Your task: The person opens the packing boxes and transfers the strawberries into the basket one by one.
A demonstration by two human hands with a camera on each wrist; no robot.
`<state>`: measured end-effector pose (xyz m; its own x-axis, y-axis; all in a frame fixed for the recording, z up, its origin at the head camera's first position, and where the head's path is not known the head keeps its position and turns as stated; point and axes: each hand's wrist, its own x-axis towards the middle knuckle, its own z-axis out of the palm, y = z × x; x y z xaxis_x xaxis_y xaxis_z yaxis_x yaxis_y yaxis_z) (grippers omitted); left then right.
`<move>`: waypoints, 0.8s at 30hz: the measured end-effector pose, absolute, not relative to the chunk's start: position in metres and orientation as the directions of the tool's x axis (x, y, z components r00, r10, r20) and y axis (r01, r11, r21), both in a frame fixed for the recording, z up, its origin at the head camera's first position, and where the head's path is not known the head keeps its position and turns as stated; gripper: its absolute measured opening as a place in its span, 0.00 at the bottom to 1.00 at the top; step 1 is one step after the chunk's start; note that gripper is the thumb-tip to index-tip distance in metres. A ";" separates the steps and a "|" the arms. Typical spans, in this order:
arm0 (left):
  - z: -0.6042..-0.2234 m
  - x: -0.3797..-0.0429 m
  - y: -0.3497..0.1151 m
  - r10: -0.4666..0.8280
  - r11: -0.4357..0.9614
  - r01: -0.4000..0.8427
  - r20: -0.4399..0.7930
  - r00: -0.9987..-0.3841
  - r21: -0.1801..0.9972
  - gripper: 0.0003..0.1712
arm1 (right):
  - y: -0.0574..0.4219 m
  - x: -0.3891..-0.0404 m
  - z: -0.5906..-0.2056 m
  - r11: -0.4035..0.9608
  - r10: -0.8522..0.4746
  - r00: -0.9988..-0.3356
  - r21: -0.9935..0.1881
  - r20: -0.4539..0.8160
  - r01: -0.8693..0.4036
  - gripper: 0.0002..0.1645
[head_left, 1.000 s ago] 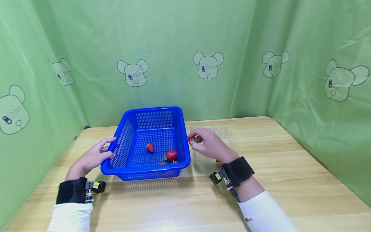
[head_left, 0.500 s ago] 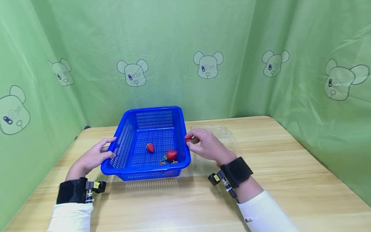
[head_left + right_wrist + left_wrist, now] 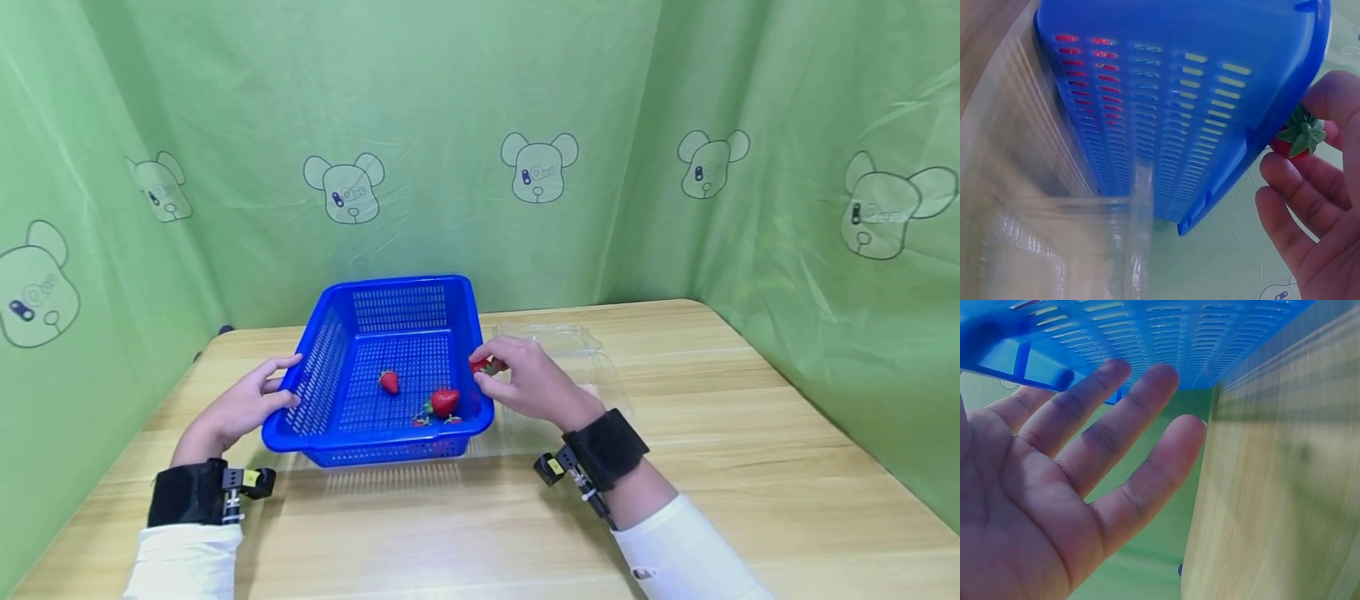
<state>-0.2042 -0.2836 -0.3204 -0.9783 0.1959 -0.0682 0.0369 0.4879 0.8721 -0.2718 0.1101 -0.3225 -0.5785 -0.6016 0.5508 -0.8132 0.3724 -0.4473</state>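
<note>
My right hand [image 3: 521, 379] pinches a red strawberry [image 3: 478, 367] at the right rim of the blue plastic basket [image 3: 393, 436]. In the right wrist view the green leafy cap of this strawberry [image 3: 1302, 134] faces the camera, and part of the fruit is hidden behind the rim. My left hand [image 3: 238, 410] touches the basket's left rim with thumb and forefinger; in the left wrist view its other fingers [image 3: 1141, 403] stretch out beside the slotted wall. Inside the basket lie a small strawberry [image 3: 388, 382] and a larger strawberry [image 3: 444, 402], with more partly hidden behind the front rim.
A clear plastic clamshell box [image 3: 558, 339] sits right of the basket, partly under my right hand; its edge [image 3: 1140, 231] shows in the right wrist view. The wooden table [image 3: 420, 533] meets a green curtain [image 3: 450, 225] printed with mouse faces.
My right hand has moved left with the strawberry, from beside the basket to over its right rim. My left hand and the basket have stayed in place.
</note>
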 end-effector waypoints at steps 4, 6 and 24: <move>-0.321 -0.205 -0.284 0.199 0.477 0.040 -0.064 -0.978 0.878 0.37 | 0.108 -0.270 -0.324 0.367 -0.603 -0.562 -0.429 0.566 -0.825 0.08; -0.322 -0.205 -0.284 0.198 0.477 0.039 -0.065 -0.978 0.878 0.37 | 0.106 -0.270 -0.324 0.365 -0.600 -0.557 -0.422 0.574 -0.830 0.09; -0.321 -0.205 -0.283 0.187 0.500 0.029 -0.075 -0.979 0.866 0.38 | 0.092 -0.262 -0.330 0.310 -0.599 -0.525 -0.429 0.604 -0.848 0.10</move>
<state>-0.2051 -0.2833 -0.3208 -0.9795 0.1871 -0.0748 0.0294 0.4999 0.8656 -0.2623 0.0921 -0.3304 -0.5253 -0.5992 0.6042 -0.8481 0.3105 -0.4294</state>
